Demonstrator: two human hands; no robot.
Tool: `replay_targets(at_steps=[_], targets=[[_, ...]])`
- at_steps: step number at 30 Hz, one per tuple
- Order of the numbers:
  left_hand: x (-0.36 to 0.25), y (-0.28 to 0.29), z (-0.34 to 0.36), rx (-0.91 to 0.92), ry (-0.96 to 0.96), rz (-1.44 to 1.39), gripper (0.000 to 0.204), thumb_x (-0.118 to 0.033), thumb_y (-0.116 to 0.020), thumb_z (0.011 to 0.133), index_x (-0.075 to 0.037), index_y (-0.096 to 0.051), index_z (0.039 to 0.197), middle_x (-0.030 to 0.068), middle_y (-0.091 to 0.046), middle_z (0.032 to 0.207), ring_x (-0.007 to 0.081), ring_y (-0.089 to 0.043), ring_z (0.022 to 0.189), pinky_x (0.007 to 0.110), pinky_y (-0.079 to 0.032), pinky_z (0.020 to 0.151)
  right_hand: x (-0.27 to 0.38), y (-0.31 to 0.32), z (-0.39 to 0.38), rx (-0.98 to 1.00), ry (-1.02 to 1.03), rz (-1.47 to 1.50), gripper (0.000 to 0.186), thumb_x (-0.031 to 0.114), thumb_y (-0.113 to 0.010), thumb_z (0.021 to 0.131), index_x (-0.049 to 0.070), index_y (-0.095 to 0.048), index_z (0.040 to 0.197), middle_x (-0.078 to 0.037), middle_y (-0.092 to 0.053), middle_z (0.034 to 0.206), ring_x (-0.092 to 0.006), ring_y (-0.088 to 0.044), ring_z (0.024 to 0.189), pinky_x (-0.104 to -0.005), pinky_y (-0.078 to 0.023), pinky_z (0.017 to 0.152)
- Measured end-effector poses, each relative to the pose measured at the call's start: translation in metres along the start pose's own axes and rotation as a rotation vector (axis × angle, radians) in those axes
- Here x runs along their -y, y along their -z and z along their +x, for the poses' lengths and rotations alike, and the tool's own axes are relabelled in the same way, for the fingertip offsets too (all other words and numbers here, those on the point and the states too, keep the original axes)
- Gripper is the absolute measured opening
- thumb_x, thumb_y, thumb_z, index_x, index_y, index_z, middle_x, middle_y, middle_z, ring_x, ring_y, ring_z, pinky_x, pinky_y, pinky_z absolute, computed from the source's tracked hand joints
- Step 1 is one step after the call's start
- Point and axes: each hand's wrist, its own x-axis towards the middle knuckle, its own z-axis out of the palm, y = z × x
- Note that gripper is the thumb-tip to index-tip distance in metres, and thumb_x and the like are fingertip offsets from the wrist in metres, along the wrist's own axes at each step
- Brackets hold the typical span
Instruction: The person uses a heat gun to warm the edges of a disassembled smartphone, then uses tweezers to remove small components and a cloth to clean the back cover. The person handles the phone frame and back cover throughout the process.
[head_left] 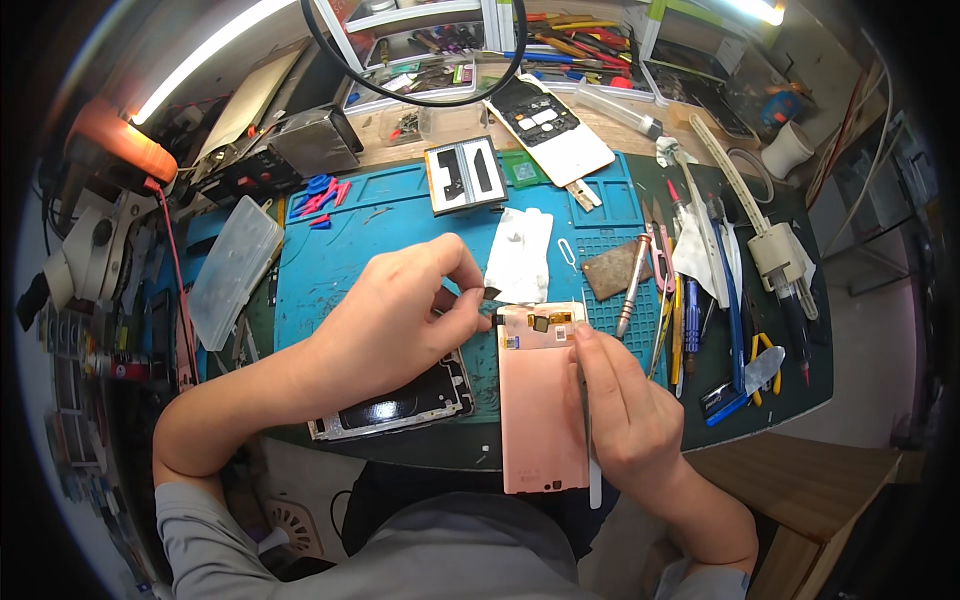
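A phone display panel [543,415] with a pinkish copper back lies before me, its lower end over the mat's front edge. Gold flex contacts and a small dark square show near its top. My left hand [425,300] is closed in a pinch at the panel's top left corner; a small dark bit shows by the fingertips, too small to name. My right hand [630,405] grips slim silver tweezers [595,480] along the panel's right edge, fingertips at its upper right corner. Partly under my left forearm lies an opened phone frame [400,402] with a black inside.
Behind the panel lie a crumpled white wipe [520,250], a SIM pin [567,253] and a black-and-white phone part [466,175]. A screwdriver [633,285], pliers [765,365] and several pens crowd the right. A clear plastic case [235,272] stands left. A black ring [420,100] hangs overhead.
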Motion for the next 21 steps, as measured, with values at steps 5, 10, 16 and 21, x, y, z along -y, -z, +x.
replay_targets(at_steps=[5,10,16,21], targets=[[-0.011,0.016,-0.013,-0.018,0.039,0.001,0.006,-0.002,-0.058,0.097,0.004,-0.056,0.097,0.009,-0.069,0.088,0.0193,-0.075,0.088,0.026,-0.06,0.072,0.004,0.002,0.005,-0.039,-0.017,0.018,0.032,0.003,-0.068,0.087,-0.008,-0.066,0.117,-0.016,-0.069,0.105,-0.017,-0.07,0.075,-0.0244,-0.055,0.058],[-0.027,0.032,-0.056,0.05,0.08,-0.061,0.004,0.0,-0.059,0.095,0.002,-0.059,0.099,0.0088,-0.072,0.086,0.0154,-0.074,0.086,0.026,-0.059,0.075,0.002,0.006,0.007,-0.104,-0.046,0.034,0.034,0.004,-0.073,0.084,-0.007,-0.066,0.115,-0.015,-0.07,0.102,-0.0228,-0.071,0.084,-0.0291,-0.057,0.067],[-0.023,0.017,-0.126,0.373,0.099,-0.363,0.011,-0.007,-0.062,0.098,0.001,-0.061,0.105,0.0086,-0.073,0.093,0.0128,-0.073,0.089,0.025,-0.059,0.075,-0.048,0.035,0.017,0.061,-0.189,-0.246,0.045,0.002,-0.069,0.084,0.004,-0.063,0.129,-0.008,-0.063,0.088,-0.0232,-0.062,0.075,-0.0334,-0.053,0.065],[-0.002,-0.075,-0.155,0.666,0.268,-0.898,0.016,-0.014,-0.056,0.103,-0.001,-0.059,0.111,0.0095,-0.072,0.102,0.0137,-0.07,0.102,0.026,-0.057,0.086,-0.08,0.055,0.019,0.281,-0.086,-0.462,0.049,0.0,-0.058,0.084,0.013,-0.065,0.13,-0.005,-0.06,0.109,-0.0218,-0.06,0.093,-0.0338,-0.052,0.074]])
